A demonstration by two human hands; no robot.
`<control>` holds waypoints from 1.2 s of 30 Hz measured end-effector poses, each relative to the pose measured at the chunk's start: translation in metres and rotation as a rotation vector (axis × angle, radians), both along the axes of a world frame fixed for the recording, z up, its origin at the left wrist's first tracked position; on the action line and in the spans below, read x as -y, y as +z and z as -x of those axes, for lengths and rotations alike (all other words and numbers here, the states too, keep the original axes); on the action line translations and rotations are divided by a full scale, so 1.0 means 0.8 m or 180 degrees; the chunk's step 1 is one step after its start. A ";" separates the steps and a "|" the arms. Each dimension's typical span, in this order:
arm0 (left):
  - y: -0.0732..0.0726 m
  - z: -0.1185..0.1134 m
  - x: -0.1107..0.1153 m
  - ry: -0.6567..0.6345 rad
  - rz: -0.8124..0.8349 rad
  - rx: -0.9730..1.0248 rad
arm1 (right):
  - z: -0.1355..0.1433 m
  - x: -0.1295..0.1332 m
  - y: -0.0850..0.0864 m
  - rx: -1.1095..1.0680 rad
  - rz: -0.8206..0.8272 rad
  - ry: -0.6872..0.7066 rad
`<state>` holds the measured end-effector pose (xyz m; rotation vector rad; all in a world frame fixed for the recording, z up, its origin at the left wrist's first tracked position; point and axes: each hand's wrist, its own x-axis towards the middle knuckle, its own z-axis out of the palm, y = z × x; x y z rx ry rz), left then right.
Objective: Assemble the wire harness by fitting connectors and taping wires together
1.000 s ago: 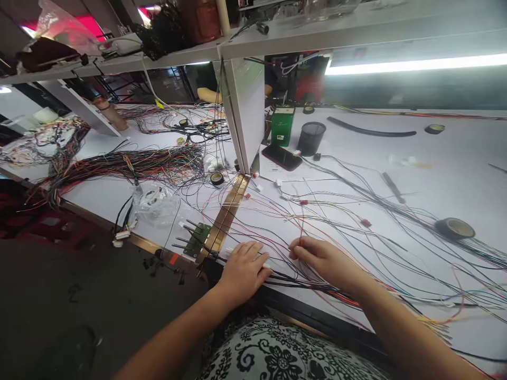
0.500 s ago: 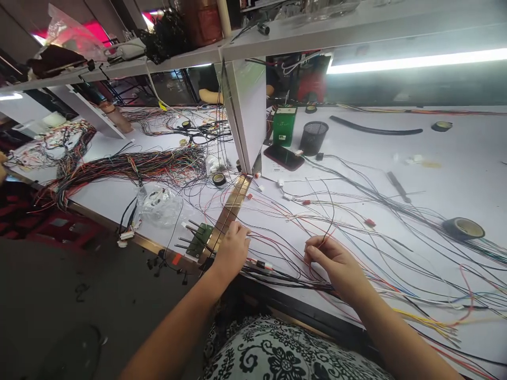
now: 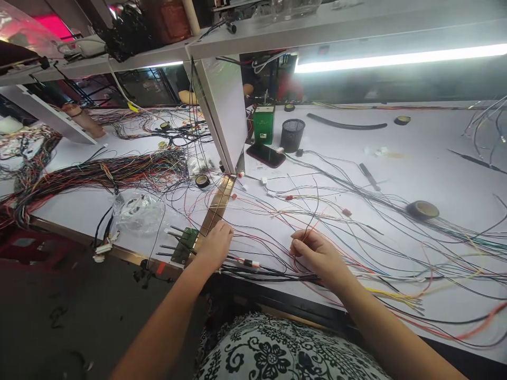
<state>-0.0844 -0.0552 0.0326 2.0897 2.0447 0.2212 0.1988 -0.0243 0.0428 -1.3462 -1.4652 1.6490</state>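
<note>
My left hand (image 3: 216, 245) is closed beside the brass-coloured strip, fingers curled down on thin wires (image 3: 251, 235) that run off to the right. Its fingertips are partly hidden. Just left of it lies a green circuit board (image 3: 184, 247) with black leads. My right hand (image 3: 317, 256) pinches thin dark and red wires between thumb and fingers; one dark wire (image 3: 317, 203) loops up from the grip. A black cable bundle (image 3: 269, 275) with a white-and-red connector (image 3: 252, 263) runs along the table's front edge, below both hands.
A large tape roll (image 3: 423, 210), a phone (image 3: 265, 155), a mesh cup (image 3: 292, 135) and a green box (image 3: 263, 124) stand or lie beyond the wires. A shelf post (image 3: 222, 116) rises behind. At left are a thick wire bundle (image 3: 106, 171) and a plastic bag (image 3: 138, 211).
The view has turned right, so the table's things sit further left in the picture. Both hands keep nearly the same pose, the right one still pinching its wires.
</note>
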 end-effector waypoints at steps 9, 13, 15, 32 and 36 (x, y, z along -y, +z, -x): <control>0.010 -0.002 0.016 -0.0038 -0.0767 0.0456 | 0.028 -0.016 0.007 0.1785 -0.0961 0.1373; 0.013 -0.003 0.021 -0.0110 -0.0925 0.0460 | 0.047 -0.018 0.012 0.2281 -0.1267 0.1783; 0.012 -0.003 0.024 -0.0095 -0.0916 0.0417 | 0.055 -0.016 0.013 0.2469 -0.1347 0.1930; -0.006 -0.001 0.036 -0.0138 -0.0455 -0.0120 | 0.011 0.000 -0.012 -0.0571 -0.0014 -0.0109; 0.004 -0.029 0.023 -0.0189 -0.0738 -0.0188 | 0.002 0.016 -0.025 -0.2046 0.0726 -0.0706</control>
